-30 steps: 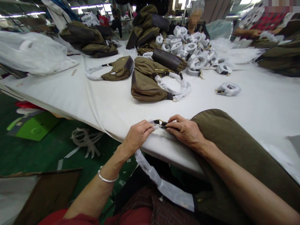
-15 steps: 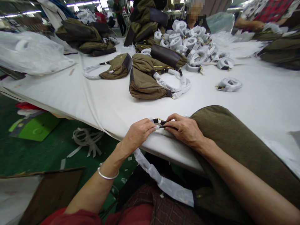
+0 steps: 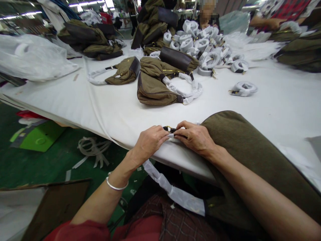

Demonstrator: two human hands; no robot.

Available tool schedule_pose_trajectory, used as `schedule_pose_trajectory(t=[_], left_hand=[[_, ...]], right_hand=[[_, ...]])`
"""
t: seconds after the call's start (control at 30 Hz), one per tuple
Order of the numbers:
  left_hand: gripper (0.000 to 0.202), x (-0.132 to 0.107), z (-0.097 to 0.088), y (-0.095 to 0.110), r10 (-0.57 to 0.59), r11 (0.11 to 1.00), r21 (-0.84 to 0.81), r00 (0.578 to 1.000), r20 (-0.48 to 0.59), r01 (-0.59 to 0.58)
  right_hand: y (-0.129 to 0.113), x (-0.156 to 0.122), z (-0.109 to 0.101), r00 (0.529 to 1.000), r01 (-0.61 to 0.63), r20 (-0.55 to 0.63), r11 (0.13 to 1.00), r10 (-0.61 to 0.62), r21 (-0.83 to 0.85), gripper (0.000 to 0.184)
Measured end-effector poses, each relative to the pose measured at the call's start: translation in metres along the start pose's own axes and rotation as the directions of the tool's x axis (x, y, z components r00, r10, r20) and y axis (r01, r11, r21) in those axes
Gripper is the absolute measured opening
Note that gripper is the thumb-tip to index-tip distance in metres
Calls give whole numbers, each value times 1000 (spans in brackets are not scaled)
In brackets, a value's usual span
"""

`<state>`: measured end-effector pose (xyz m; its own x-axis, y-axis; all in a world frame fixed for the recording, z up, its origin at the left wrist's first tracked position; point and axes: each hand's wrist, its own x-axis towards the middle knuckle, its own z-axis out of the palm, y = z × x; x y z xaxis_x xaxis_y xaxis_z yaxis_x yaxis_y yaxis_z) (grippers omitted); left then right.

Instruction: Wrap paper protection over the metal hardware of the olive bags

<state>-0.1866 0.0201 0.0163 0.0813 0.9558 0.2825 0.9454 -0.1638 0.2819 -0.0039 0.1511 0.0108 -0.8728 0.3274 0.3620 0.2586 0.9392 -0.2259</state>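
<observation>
An olive bag (image 3: 240, 144) with dark edging lies at the table's front edge, under and beside my right forearm. Its strap (image 3: 165, 184), wrapped in white paper, hangs in a loop below the table edge. My left hand (image 3: 151, 139) is closed on the strap's upper end, fingertips pinching the white wrapping. My right hand (image 3: 194, 137) pinches the dark strap tab close by. Between the fingertips of both hands shows a gold-coloured metal ring (image 3: 169, 128). The fingers partly hide the wrapping and the tab.
Finished-looking olive bags (image 3: 156, 87) with wrapped straps lie ahead on the white table (image 3: 112, 110). Behind them is a heap of wrapped, coiled straps (image 3: 187, 43). One coil (image 3: 243, 88) lies apart at right. Plastic bags (image 3: 35, 57) sit at left. Other people work across the table.
Both hands stay at the strap end and ring. My left fingertips have shifted slightly right along the wrapping, closer to my right fingers. The view has moved a little.
</observation>
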Motion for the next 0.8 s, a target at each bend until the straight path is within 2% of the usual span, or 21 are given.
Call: schedule_pose_trajectory(t=[0.17,0.27,0.37,0.43,0.53,0.63,0.7,0.8], left_hand=[[16,11,4,17,8,988,157,999,37,-13],[17,19,14,25,12,975,219,999,42,-21],[18,23,24,26,3,977,211,998,60,-16],[18,22,27,22,-13,990,143,998,67,4],[14,15,21,14,-62,992,-102,994,86,71],[13,8,13,10,-133,920,-352,983,127,170],[12,6,12,11,-180,883,-415,975,134,220],[6,8,18,19,-244,876,-406,966,90,259]], right_hand=[[3,-1,-2,998,0,70,998,-4,57,18],[6,-1,-3,994,-19,110,991,4,132,33],[8,-2,-4,991,-31,131,987,11,157,42],[9,-3,-5,991,-33,131,987,12,160,43],[9,-4,-8,993,-39,119,982,17,183,40],[9,-3,-10,990,-86,125,973,60,216,38],[8,-2,-10,980,-144,165,966,109,215,35],[6,-1,-8,962,-227,200,954,188,196,32]])
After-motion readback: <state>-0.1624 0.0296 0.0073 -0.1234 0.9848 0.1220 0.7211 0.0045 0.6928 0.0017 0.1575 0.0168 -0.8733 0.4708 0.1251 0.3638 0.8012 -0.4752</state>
